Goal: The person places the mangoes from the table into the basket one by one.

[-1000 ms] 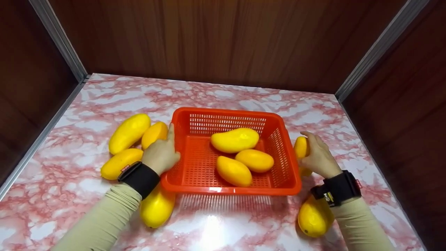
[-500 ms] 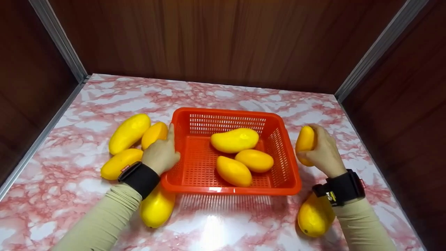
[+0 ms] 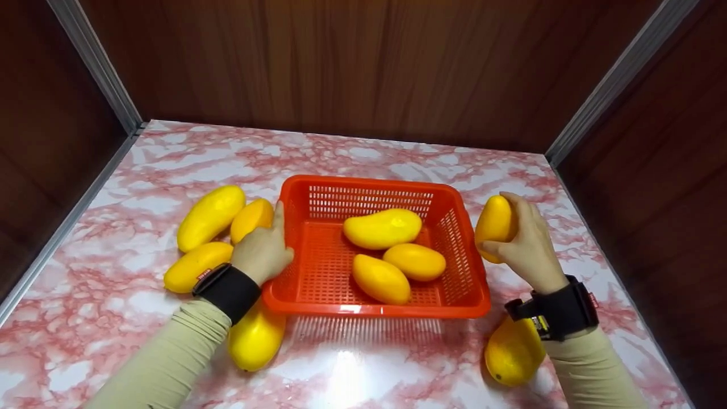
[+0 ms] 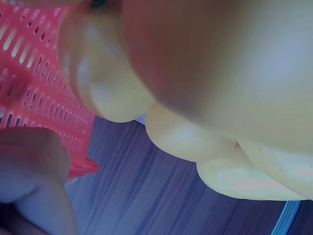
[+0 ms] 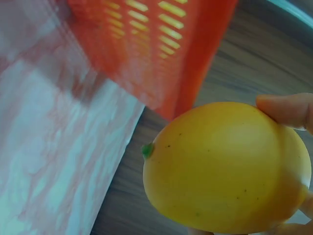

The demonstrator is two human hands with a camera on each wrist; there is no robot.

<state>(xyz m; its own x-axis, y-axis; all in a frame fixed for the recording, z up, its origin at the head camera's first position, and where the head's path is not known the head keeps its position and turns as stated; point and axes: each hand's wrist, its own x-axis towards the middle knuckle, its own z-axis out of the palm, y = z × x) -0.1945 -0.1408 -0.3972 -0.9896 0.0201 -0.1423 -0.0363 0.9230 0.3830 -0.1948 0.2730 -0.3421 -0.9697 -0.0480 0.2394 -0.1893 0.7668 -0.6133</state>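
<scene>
A yellow mango (image 3: 495,224) is held by my right hand (image 3: 529,247), just outside the right wall of the red plastic basket (image 3: 324,309). Close up in the right wrist view, the mango (image 5: 225,171) shows a small green stem end, with a thumb or finger (image 5: 286,108) on its side. My left hand (image 3: 261,254) holds the basket's left rim, its index finger lying along the edge and the thumb over it. Its other fingers are hidden in the head view. Three mangoes (image 3: 383,228) lie in the basket's middle and right part.
Left of the basket lie three mangoes (image 3: 210,218) close together. Another mango (image 3: 255,341) sits under the left wrist. A further mango (image 3: 513,352) lies beside the right wrist. Brown panels (image 3: 341,68) wall in the marbled table (image 3: 363,152) at the back and sides.
My right hand has taken hold of the mango right of the basket and raised it, then shifted it slightly toward the basket. My left hand stays on the rim.
</scene>
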